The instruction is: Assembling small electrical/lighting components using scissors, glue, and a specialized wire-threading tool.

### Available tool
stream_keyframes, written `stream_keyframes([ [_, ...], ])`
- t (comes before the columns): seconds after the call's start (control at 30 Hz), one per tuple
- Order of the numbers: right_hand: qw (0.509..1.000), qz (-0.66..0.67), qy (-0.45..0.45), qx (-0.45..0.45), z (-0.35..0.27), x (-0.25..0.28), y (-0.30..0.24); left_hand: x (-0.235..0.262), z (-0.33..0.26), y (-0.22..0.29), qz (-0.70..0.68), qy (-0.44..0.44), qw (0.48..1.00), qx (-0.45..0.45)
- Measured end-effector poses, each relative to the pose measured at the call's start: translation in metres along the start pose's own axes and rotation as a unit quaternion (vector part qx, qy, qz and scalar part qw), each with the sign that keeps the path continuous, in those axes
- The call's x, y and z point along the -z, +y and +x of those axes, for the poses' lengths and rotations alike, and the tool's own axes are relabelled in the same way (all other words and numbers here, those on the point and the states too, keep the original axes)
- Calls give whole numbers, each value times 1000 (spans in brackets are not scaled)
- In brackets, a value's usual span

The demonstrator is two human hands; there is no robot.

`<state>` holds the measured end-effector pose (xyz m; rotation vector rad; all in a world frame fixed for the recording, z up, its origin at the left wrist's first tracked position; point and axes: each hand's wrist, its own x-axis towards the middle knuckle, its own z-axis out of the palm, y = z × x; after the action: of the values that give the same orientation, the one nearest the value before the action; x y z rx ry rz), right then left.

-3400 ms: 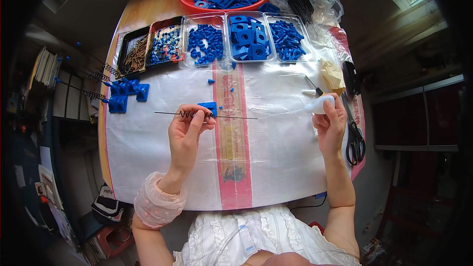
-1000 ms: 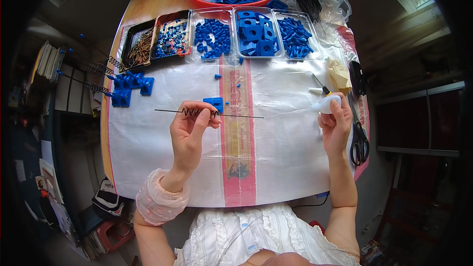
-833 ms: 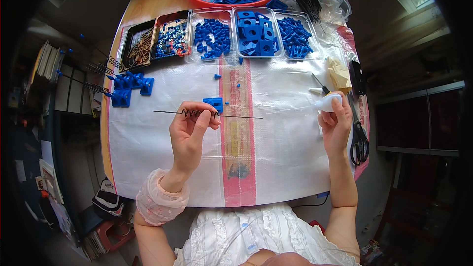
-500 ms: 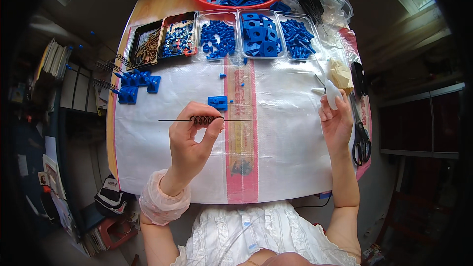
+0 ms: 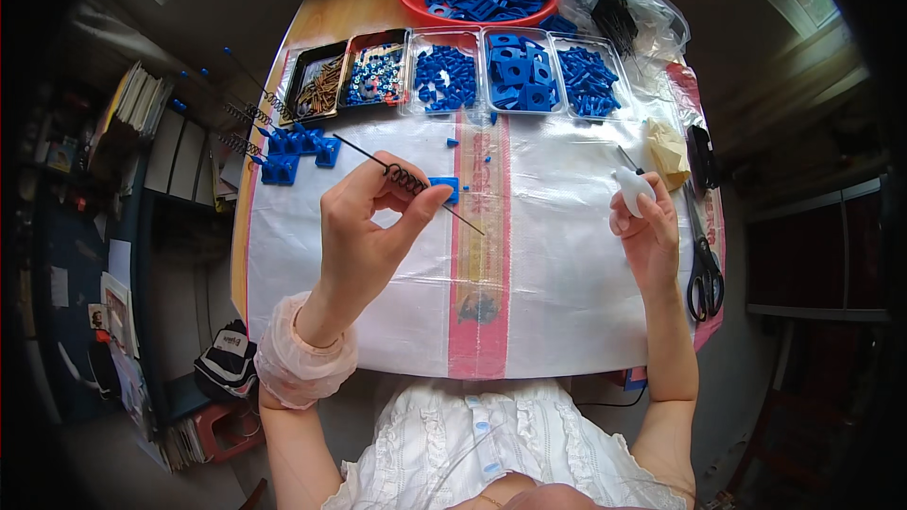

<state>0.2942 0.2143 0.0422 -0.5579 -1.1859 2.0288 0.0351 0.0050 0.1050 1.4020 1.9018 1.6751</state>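
My left hand (image 5: 364, 217) pinches a black wire spring (image 5: 404, 177) between thumb and fingers. Its coil sits at the fingertips, and straight wire ends run out to the upper left and lower right. Just beyond the thumb, partly covered by it, a small blue plastic base (image 5: 448, 191) lies on the sheet. Off to the right, my right hand (image 5: 652, 234) is closed around a small white squeeze bottle (image 5: 637, 191), held above the table. A thin dark rod (image 5: 628, 159) shows beside the bottle; whether it belongs to it I cannot tell.
Trays of screws (image 5: 319, 87), nuts (image 5: 376, 74) and blue parts (image 5: 444, 77) line the back, before a red basin (image 5: 408, 2). Blue bases with springs (image 5: 281, 168) stand at left. Black scissors (image 5: 705, 288) and crumpled yellowish paper (image 5: 668, 153) lie at right.
My left hand has moved forward to the blue base, and the spring has tipped from level to slanting. The squeeze bottle has turned in my right hand. The whole view has shifted slightly.
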Motion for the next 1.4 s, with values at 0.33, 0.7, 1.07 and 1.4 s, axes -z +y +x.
stream_keyframes([
  [0.33, 999, -32, 9, 6, -3, 4, -5, -13, 6, -28, -87, 49, 992, 73],
  [0.7, 995, -89, -30, -14, -4, 1, 3, -21, 2, -47, -158, 38, 981, 102],
  [1.07, 992, -122, -18, -16, -5, -2, 4, -21, 1, -45, -158, 39, 981, 104],
  [1.4, 989, -147, -4, 1, -5, -6, 8, -23, -1, -40, -139, 32, 984, 107],
])
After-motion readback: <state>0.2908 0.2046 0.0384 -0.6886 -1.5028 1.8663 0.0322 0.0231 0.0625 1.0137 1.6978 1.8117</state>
